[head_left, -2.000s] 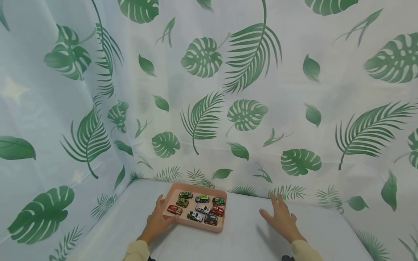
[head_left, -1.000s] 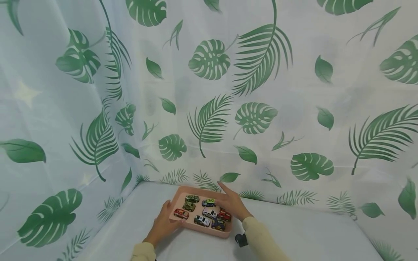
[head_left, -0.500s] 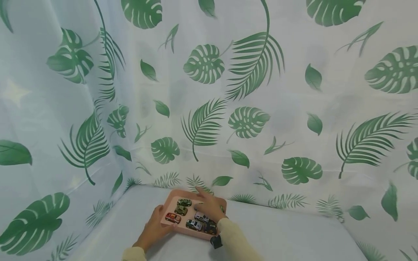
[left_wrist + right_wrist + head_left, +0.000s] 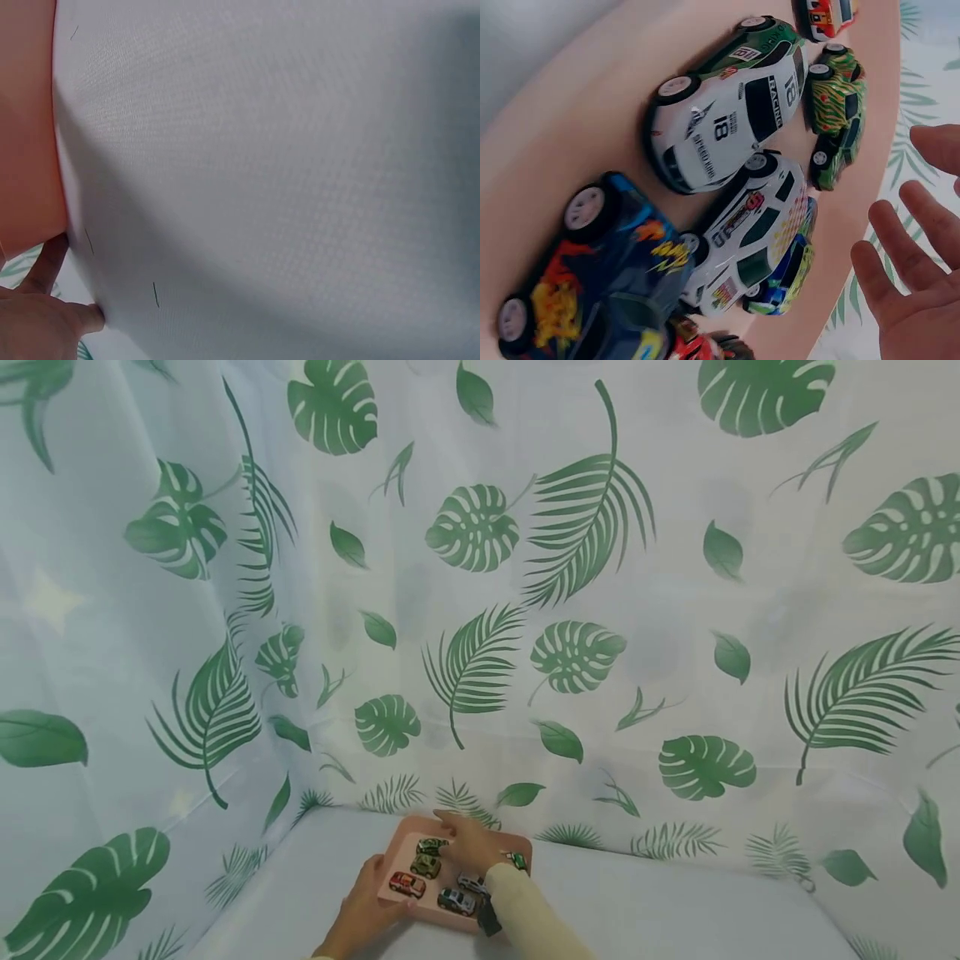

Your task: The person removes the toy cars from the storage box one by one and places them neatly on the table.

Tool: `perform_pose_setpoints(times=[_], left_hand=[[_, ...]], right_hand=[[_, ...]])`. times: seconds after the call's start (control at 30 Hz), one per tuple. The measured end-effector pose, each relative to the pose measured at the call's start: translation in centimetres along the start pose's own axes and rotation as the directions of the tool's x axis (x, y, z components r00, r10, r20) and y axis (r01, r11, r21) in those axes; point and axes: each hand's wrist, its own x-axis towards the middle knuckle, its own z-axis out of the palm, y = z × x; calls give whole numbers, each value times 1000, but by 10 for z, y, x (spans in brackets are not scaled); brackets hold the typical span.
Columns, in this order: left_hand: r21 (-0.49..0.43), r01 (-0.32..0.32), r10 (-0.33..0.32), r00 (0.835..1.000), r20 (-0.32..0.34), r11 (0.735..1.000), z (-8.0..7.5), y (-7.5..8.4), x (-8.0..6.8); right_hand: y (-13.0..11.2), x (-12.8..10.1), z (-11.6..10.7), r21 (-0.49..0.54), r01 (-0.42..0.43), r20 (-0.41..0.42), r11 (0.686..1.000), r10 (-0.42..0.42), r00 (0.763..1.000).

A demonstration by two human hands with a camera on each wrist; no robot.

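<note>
Supporting surface (image 4: 660, 910): one; flat, broad, table-like; covering white to pale grey, fine woven-looking grain at close range in the left wrist view. Three short, thin dark marks (image 4: 156, 294), thread-like, spaced along the covering beside the tray; nature uncertain. Soft shadow across the same stretch.

Directly on it: one shallow tray (image 4: 431, 913), pink-peach, rectangular, corners rounded, low raised walls. Placed left of centre, close to the far edge, set slightly askew. Whether its whole underside sits flush cannot be told.
</note>
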Motion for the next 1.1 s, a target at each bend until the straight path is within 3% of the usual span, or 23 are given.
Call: perform_pose_setpoints(times=[0.23, 0.47, 0.83, 1.1], left_hand=[[-46, 52, -51, 999, 19, 998, 6, -4, 1], [-5, 47, -47, 999, 26, 999, 7, -6, 3], [-17, 79, -79, 997, 9, 997, 8, -15, 6], [-36, 87, -87, 996, 5, 996, 8, -13, 13]], right_hand=[[2, 12, 12, -23, -19, 43, 1000, 20, 999], [-11, 19, 15, 5, -27, 62, 1000, 26, 998], [-12, 34, 22, -136, 40, 140, 990, -21, 990], [8, 45, 33, -204, 44, 103, 978, -24, 994]])
